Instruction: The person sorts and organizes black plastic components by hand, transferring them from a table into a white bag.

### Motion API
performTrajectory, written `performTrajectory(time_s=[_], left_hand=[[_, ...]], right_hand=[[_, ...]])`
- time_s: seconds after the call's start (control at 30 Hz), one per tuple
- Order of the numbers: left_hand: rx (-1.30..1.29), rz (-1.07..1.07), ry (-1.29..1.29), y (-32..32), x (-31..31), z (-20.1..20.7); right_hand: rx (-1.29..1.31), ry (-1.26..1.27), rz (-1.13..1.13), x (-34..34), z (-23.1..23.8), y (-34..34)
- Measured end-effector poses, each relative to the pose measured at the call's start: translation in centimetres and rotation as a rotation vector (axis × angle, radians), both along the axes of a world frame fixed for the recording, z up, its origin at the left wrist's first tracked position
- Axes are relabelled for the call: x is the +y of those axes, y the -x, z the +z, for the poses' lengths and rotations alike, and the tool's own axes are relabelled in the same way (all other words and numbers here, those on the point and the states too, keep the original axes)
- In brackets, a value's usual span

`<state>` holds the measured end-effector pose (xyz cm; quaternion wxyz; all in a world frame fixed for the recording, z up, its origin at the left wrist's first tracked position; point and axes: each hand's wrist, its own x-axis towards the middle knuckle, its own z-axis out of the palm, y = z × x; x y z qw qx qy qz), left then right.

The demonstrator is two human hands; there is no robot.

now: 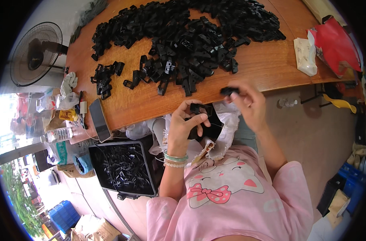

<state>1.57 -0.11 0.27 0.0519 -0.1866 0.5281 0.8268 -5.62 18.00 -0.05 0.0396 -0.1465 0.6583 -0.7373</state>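
Note:
My left hand (pixel 186 122) is closed around a black plastic frame-shaped part (pixel 202 108) just off the table's near edge. To its right, my raised right hand (pixel 250 103) pinches a small black plastic piece (pixel 229 91), apart from the left hand's part. Below both hands, a white woven sack (pixel 230 130) with frayed edges lies open by my lap, with dark things partly hidden at its mouth. Across the wooden table (pixel 255 68) spreads a big heap of similar black plastic parts (pixel 191 46). A smaller cluster of them (pixel 105 78) sits at the left.
A black bin (pixel 123 188) of small dark pieces stands left of my lap. A phone (pixel 99 117) rests on the table's left edge, near bottles and bags. Beyond is a fan (pixel 35 54). A red bag (pixel 336 46) and a white packet (pixel 305 57) lie at the right.

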Motion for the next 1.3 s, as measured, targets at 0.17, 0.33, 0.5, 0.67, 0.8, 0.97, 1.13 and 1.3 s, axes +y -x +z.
performTrajectory(time_s=[0.17,0.33,0.5,0.67,0.8,0.97,1.13,1.3], left_hand=[[0.045,-0.054,0.099,-0.6,0.5,0.7],[0.058,-0.013,0.283,-0.9,0.6,1.5],[0.032,-0.054,0.376,-1.2,0.7,1.8],[0.012,-0.073,0.423,-1.6,0.5,1.9],[0.206,-0.047,0.594,-1.6,1.3,2.0],[0.27,0.001,0.827,-1.8,2.0,0.7],[0.2,-0.173,0.987,-2.1,0.6,-1.9],[0.159,0.287,1.186,2.6,-1.2,-4.3]], right_hand=[[0.222,-0.118,0.124,-1.5,-0.1,-1.9],[0.389,-0.243,0.03,-2.1,-0.2,-2.3],[0.424,-0.216,0.064,-2.5,-0.9,-2.4],[0.367,-0.163,0.167,-2.4,-1.6,-2.5],[0.008,0.054,0.099,-3.5,-1.5,-3.7],[-0.074,0.03,0.024,-3.4,-2.0,-3.8],[0.111,-0.364,0.262,-1.2,-2.5,-1.3],[0.201,-0.605,-0.317,-1.6,-2.7,3.6]])
